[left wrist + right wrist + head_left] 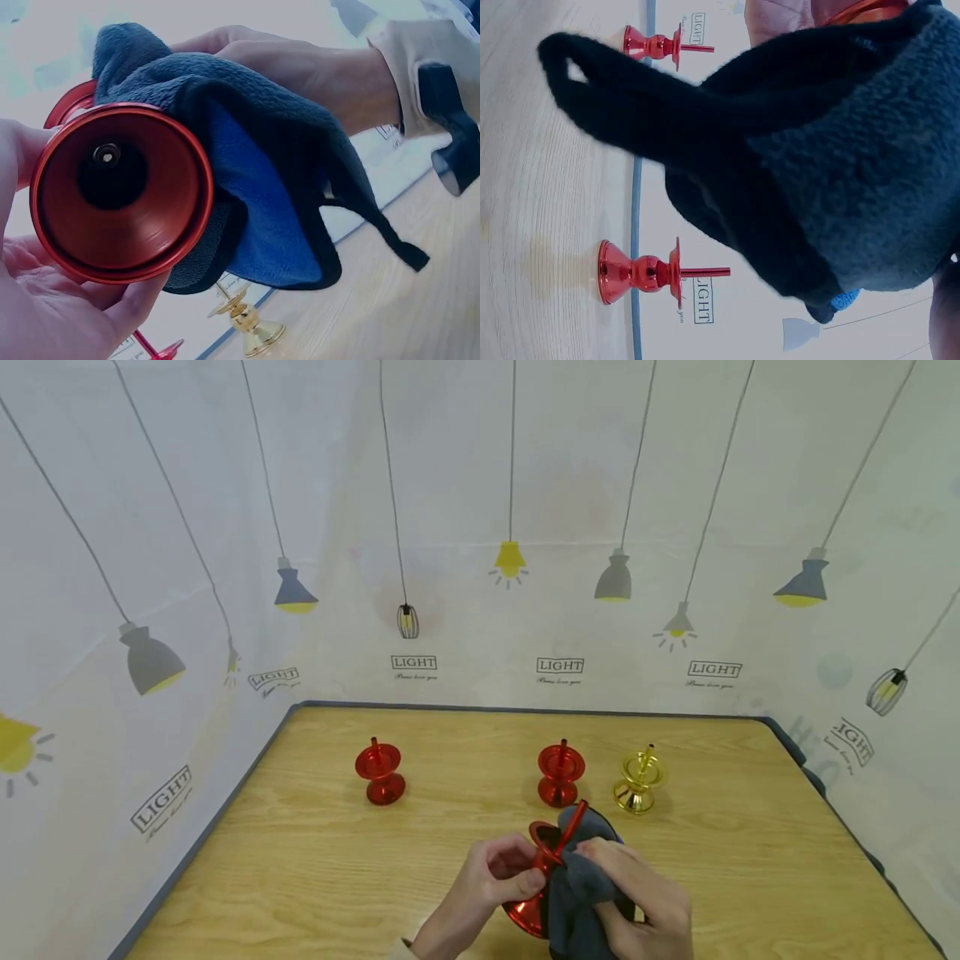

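My left hand (pixel 480 887) grips a shiny red candle holder (pixel 527 914) by its stem, raised above the table and tilted, its spike pointing up and right. In the left wrist view the hollow underside of its base (pixel 120 251) faces the camera. A grey-blue cloth (pixel 576 906) with dark edging and a bright blue face is bunched in my right hand (pixel 647 902), which presses it against the holder's dish and spike. Cloth (pixel 877 165) fills much of the right wrist view and hides most of the right fingers.
On the wooden table (pixel 315 868) stand a red candle holder (pixel 386 789) at left, a second red one (pixel 557 792) behind my hands, and a gold one (pixel 634 797) just right of that. A white wall covering (pixel 450 485) printed with lamps surrounds the table.
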Available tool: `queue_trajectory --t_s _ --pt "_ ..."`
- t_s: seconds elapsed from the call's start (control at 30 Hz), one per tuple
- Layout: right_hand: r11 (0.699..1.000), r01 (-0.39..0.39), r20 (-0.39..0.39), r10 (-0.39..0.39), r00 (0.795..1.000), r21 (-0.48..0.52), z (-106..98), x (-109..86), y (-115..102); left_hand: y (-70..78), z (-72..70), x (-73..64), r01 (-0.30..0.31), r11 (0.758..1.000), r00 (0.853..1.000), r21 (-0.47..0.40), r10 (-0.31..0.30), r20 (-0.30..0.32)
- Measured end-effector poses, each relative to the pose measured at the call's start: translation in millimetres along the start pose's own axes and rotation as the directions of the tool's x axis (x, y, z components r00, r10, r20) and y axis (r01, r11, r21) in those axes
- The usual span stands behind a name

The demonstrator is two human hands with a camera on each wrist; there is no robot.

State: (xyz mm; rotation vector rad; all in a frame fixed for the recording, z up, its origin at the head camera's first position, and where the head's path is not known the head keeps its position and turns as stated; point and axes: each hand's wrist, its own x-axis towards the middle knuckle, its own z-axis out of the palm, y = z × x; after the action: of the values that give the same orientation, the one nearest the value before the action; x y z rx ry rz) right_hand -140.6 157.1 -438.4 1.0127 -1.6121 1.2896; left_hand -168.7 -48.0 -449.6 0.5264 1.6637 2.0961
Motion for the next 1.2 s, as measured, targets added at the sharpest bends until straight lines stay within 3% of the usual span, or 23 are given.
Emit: queue_trajectory --t_s 0.33,0.5,0.8,1.03,1.2 --pt "0.998 -0.054 0.087 0.05 0.995 0.043 -6.0 -3.1 2.6 4.5 -4.6 -0.7 0.031 0.999 0.998 0.012 -0.031 0.062" --pt "0.997 -0.074 0.116 0.071 0.991 0.021 -7.9 -5.2 4.2 1.1 -7.6 -1.8 0.05 0.997 0.993 -0.063 -0.043 0.114" --pt "0.997 -0.079 0.14 0.079 0.987 -0.004 -9.3 -7.5 6.3 -10.0 -11.5 -1.4 0.088 0.956 0.965 -0.281 -0.012 0.261" --pt "0.993 -0.116 0.162 0.116 0.98 -0.013 -10.9 -6.4 2.7 -14.8 -13.8 0.7 0.1 0.947 0.953 -0.304 -0.003 0.304" --pt "0.996 -0.073 0.125 0.079 0.989 -0.058 -7.7 -7.1 4.5 -15.7 -15.4 2.9 0.138 0.946 0.935 -0.293 -0.028 0.353"
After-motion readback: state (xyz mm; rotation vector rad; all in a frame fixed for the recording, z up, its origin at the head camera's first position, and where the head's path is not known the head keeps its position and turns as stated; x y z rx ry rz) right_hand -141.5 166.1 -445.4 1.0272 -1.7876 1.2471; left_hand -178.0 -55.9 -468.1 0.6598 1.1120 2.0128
